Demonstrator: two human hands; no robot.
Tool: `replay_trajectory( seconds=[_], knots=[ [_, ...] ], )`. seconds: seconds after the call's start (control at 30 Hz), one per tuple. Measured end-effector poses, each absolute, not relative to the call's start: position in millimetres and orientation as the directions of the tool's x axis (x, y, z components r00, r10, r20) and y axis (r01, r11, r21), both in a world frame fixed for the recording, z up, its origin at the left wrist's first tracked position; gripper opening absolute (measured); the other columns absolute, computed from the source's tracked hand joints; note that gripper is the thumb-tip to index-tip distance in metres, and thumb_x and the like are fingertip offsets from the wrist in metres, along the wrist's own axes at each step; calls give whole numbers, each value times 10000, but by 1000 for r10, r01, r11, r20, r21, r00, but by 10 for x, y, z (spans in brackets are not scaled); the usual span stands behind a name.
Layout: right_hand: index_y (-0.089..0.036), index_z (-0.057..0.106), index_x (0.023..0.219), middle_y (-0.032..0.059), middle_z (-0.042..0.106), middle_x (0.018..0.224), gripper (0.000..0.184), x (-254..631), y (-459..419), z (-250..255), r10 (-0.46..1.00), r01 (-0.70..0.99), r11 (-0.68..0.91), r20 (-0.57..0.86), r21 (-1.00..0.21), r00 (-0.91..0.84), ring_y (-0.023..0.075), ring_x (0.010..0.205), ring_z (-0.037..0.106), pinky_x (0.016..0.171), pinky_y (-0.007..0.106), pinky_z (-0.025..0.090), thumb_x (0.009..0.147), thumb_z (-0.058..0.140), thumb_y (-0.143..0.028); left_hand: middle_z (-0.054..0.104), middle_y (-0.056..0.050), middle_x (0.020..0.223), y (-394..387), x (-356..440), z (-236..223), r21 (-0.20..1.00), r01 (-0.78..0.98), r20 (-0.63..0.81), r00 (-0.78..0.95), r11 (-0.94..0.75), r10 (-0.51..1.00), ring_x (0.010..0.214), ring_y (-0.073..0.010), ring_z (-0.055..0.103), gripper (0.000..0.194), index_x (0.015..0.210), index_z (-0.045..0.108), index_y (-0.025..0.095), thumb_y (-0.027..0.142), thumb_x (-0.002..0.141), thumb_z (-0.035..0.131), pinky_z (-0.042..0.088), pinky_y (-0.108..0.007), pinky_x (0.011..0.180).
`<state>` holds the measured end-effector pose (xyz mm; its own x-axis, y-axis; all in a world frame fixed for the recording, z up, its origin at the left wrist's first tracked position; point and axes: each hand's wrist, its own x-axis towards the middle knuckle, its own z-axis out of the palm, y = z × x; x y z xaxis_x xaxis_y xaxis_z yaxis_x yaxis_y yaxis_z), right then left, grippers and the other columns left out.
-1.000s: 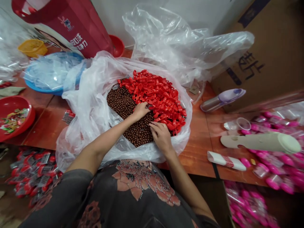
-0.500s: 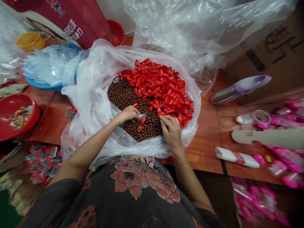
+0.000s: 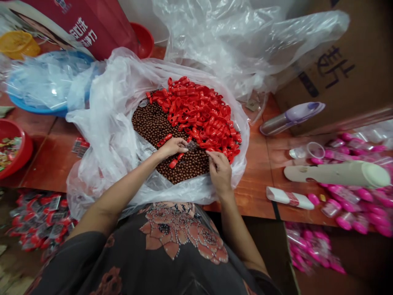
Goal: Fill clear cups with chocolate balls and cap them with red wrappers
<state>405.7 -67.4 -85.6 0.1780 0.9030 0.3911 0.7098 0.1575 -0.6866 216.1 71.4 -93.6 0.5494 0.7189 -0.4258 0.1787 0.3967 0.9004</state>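
A white plastic bag lies open on the table, holding brown chocolate-like balls and a heap of red plastic pieces. Over the balls, my left hand is closed on a small clear container, its contents too small to make out. Loose red pieces lie beside and below this hand. At the lower edge of the red heap, my right hand has thumb and fingers pinched together. Whatever they hold is hidden.
On the left are a blue basin of clear packets and a red bowl. A purple-and-clear implement, a plastic cup and pink-capped containers lie right. Behind them stands a cardboard box.
The view has shifted, so the table things sit further left. My left hand has brought the clear container closer to the red heap. My right hand keeps its pinch at the heap's edge.
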Motion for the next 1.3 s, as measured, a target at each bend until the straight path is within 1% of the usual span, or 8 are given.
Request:
replay_trajectory(
  seconds=[0.23, 0.37, 0.6, 0.77, 0.87, 0.97, 1.1, 1.3],
  knots=[
    [-259, 624, 1260, 96, 618, 1164, 358, 4089, -524, -780, 916, 763, 105, 361, -637, 176, 220, 1103, 585, 985, 461, 490, 952, 449, -203, 670, 2, 766, 669, 1996, -900, 898, 54, -387, 568, 436, 726, 701, -94, 608, 353, 912, 643, 111, 194, 615, 816, 452, -243, 741],
    [-236, 601, 1293, 116, 589, 1260, 380, 4112, -398, -753, 925, 824, 114, 362, -555, 116, 240, 1141, 573, 970, 442, 495, 955, 429, -210, 718, -83, 1008, 585, 1879, -709, 899, -87, -295, 607, 430, 738, 887, -153, 665, 517, 1080, 669, 118, 273, 619, 844, 479, -293, 867],
    [-219, 694, 1120, 104, 668, 1058, 275, 4104, -225, -733, 951, 939, 78, 308, -335, 31, 237, 885, 574, 765, 370, 488, 918, 507, -220, 695, -105, 1124, 367, 1697, -452, 918, -165, -219, 546, 360, 808, 915, -174, 675, 488, 1111, 645, 131, 306, 687, 810, 537, -320, 833],
    [-222, 712, 1083, 86, 714, 976, 266, 4051, -237, -684, 932, 816, 123, 348, -565, 100, 233, 899, 564, 858, 410, 480, 906, 589, -378, 690, -116, 1121, 228, 1674, -439, 938, -143, -205, 509, 317, 836, 907, -166, 676, 409, 1050, 637, 113, 309, 721, 782, 548, -325, 843],
    [-248, 654, 1204, 57, 712, 1011, 367, 3945, -314, -643, 956, 569, 101, 237, -816, 171, 206, 893, 616, 839, 387, 514, 891, 601, -433, 688, -122, 1148, 139, 1731, -451, 933, -143, -207, 538, 330, 817, 967, -177, 672, 434, 1112, 630, 117, 297, 740, 764, 542, -335, 884],
    [-263, 636, 1240, 41, 709, 1079, 375, 3824, -397, -570, 979, 362, 93, 151, -928, 137, 188, 934, 651, 867, 375, 525, 906, 573, -420, 682, -122, 1188, 68, 1790, -486, 938, -136, -191, 563, 318, 804, 1029, -192, 661, 486, 1193, 621, 127, 305, 758, 740, 535, -342, 910],
    [-282, 649, 1248, 40, 695, 1089, 341, 3721, -471, -436, 975, 442, 168, 215, -881, 58, 190, 1008, 635, 938, 389, 498, 942, 528, -370, 692, -106, 1185, 21, 1806, -543, 971, -61, -160, 559, 233, 814, 1046, -200, 657, 455, 1188, 656, 140, 307, 769, 717, 515, -356, 949],
    [-276, 549, 1370, 77, 697, 1120, 404, 3653, -517, -371, 937, 685, 326, 321, -652, -140, 227, 989, 610, 914, 426, 485, 976, 479, -337, 711, -94, 1144, -17, 1769, -536, 995, 49, -101, 472, 88, 876, 1014, -201, 662, 407, 1147, 695, 153, 299, 767, 715, 507, -370, 950]
  ],
)
